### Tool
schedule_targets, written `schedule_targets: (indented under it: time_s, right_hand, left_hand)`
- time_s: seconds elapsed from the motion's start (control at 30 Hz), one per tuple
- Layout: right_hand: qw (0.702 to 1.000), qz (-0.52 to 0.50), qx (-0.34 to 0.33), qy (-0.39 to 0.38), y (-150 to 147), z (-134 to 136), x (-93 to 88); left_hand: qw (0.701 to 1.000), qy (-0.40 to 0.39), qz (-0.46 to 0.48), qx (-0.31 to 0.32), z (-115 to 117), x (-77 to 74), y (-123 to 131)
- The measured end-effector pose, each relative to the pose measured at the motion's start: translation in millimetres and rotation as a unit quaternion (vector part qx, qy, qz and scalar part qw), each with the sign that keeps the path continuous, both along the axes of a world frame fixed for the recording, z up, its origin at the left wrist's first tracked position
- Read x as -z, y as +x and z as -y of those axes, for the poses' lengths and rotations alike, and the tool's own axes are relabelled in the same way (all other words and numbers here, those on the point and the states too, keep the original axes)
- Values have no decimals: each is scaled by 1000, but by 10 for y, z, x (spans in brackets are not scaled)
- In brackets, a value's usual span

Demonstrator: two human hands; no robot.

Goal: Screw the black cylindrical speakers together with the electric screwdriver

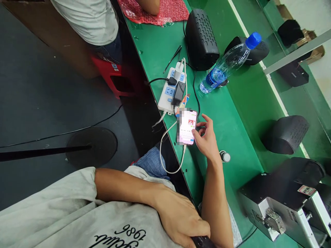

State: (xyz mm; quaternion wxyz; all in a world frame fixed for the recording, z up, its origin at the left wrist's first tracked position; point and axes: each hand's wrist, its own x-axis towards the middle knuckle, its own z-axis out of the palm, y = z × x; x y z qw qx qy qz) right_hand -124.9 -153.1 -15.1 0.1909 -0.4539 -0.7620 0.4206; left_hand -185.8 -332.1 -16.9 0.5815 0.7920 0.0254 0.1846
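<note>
1. Grey sweatshirt [46,210] with black print fills the bottom of my view. My left hand [179,217] lies across it, fingers curled and touching a dark object [202,241], which the frame edge cuts off, so I cannot tell if they grip it.
2. My right hand [207,139] is above the green surface [240,113], fingers loosely spread, thumb touching the right edge of a smartphone [186,127]. I cannot tell if it really pinches.
3. Smartphone is near the surface edge, with pink lit screen, partly blurred. A white cable [160,148] loops from it toward a white power strip [167,91].
4. A black charger [178,93] sits in the strip. Beyond it are a water bottle [224,65] with blue cap and a black speaker [201,39].
5. Past the surface edge, a co-worker in a white T-shirt [82,20] sits on a red stool [111,75].
</note>
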Motion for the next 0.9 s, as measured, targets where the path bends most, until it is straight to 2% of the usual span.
schedule_targets:
  time_s: [0.23, 0.43, 0.7, 0.9]
  right_hand:
    - [1000, 0, 7, 6, -14, 32, 10]
    - [1000, -13, -8, -8, 37, -45, 32]
    - [1000, 11, 9, 7, -51, 53, -11]
    - [995, -11, -74, -70, 180, -47, -120]
  left_hand:
    - [1000, -1, 21, -17, 14, 14, 20]
    - [1000, -6, 8, -4, 1, 2, 7]
    - [1000, -24, 15, -10, -5, 0, 25]
    - [1000, -11, 7, -9, -16, -37, -19]
